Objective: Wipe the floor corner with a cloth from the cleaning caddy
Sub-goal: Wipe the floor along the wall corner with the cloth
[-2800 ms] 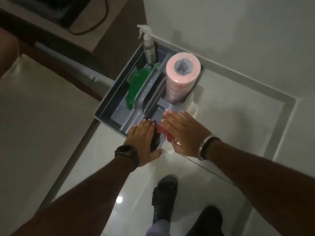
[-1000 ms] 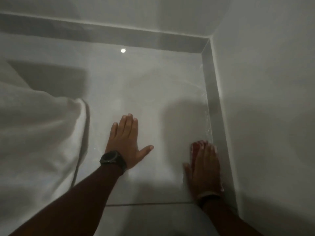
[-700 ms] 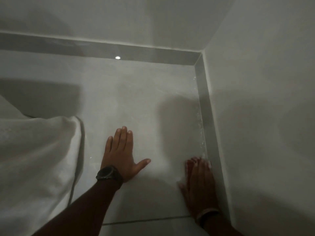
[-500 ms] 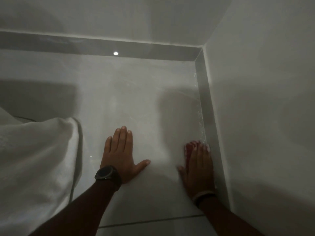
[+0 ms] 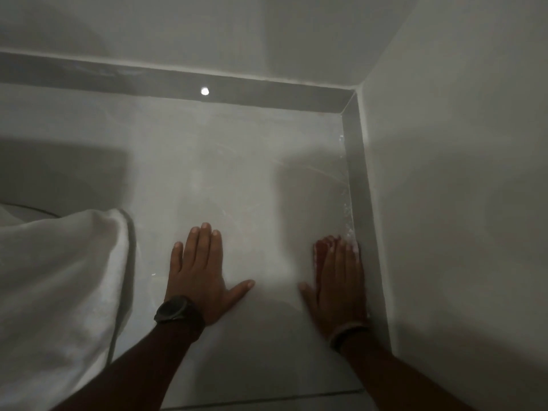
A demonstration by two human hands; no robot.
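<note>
My right hand (image 5: 338,280) lies flat on the pale tiled floor against the right skirting. It presses a red cloth (image 5: 321,247) down, and only a red edge shows past the fingertips. The floor corner (image 5: 345,114) lies further ahead, where the two grey skirting strips meet. My left hand (image 5: 201,271), with a black watch on the wrist, rests palm down with fingers spread on the bare floor (image 5: 237,173), holding nothing. The cleaning caddy is out of sight.
White bedding (image 5: 59,277) hangs down to the floor on the left. White walls close the space ahead and on the right (image 5: 459,203). White specks (image 5: 345,203) lie along the right skirting. A lamp's reflection (image 5: 204,91) shines on the far skirting.
My hands left the caddy and are now on the floor by the corner. Over the last second my right hand slid the cloth back and forth along the right skirting; my left hand stayed put.
</note>
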